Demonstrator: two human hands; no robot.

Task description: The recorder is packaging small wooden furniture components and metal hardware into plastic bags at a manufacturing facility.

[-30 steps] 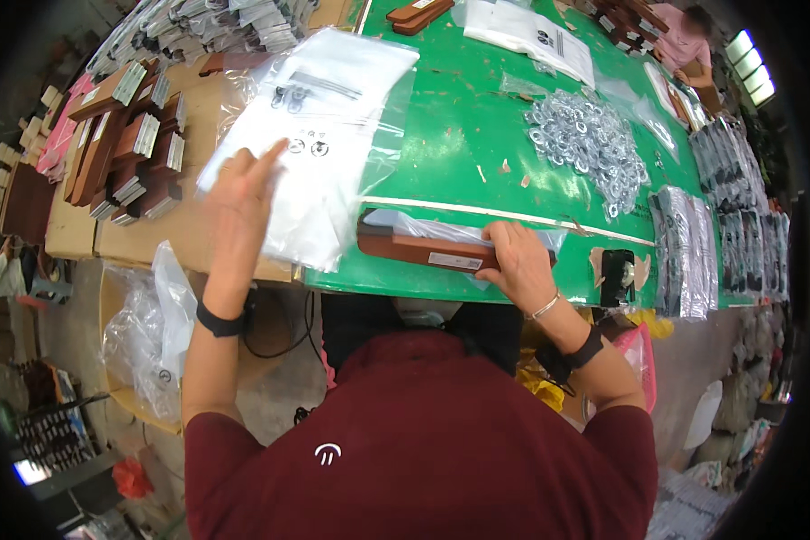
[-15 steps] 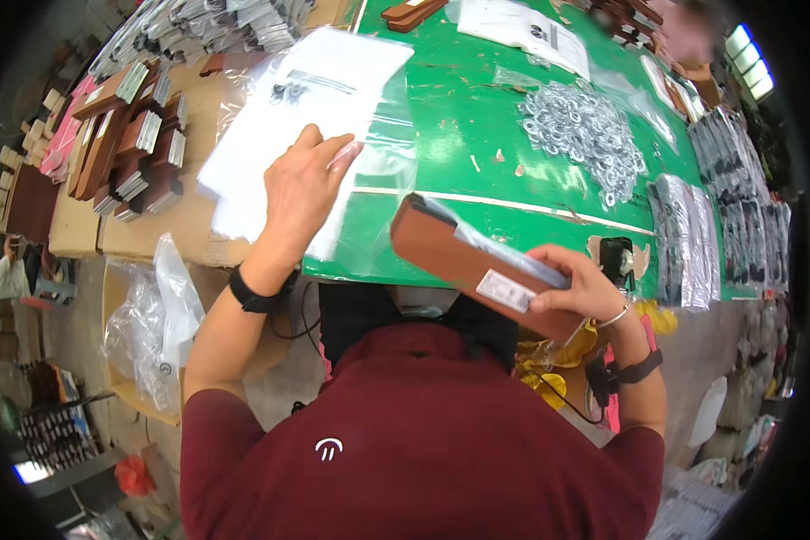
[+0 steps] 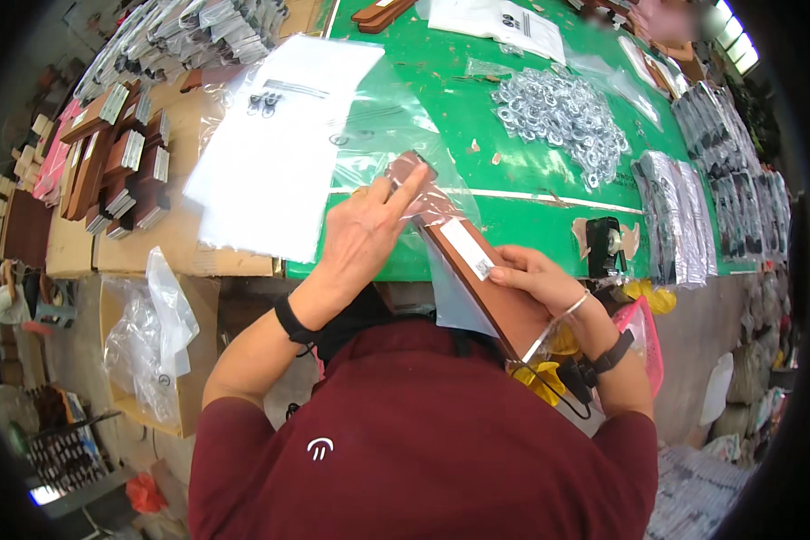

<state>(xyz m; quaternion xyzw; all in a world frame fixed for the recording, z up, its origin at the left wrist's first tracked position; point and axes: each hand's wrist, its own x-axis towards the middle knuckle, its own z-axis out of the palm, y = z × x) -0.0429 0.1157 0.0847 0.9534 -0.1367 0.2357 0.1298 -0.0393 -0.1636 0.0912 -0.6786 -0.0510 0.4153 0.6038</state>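
Note:
A long brown bar-shaped piece (image 3: 490, 301) with a white label slants across my front, its far end up over the table's edge. My right hand (image 3: 542, 281) grips its lower part, thumb on the face beside the label. At its upper end is my left hand (image 3: 364, 236), index finger stretched along the tip and the other fingers curled. A transparent plastic bag (image 3: 382, 117) is spread around that tip, its edge caught at my left fingers. Left of it lies a stack of white plastic bags (image 3: 279, 153) with small dark print.
On the green table (image 3: 450, 99) lies a heap of metallic rings (image 3: 562, 121). Wrapped grey packs (image 3: 670, 216) line the right side, near a black tape dispenser (image 3: 606, 245). Brown bars (image 3: 108, 166) are piled left on cardboard. Below stands a carton of plastic (image 3: 148, 342).
My left hand has moved right and down, drawing the transparent bag off the stack and over the far end of the brown piece. My right hand has tilted the piece more upright.

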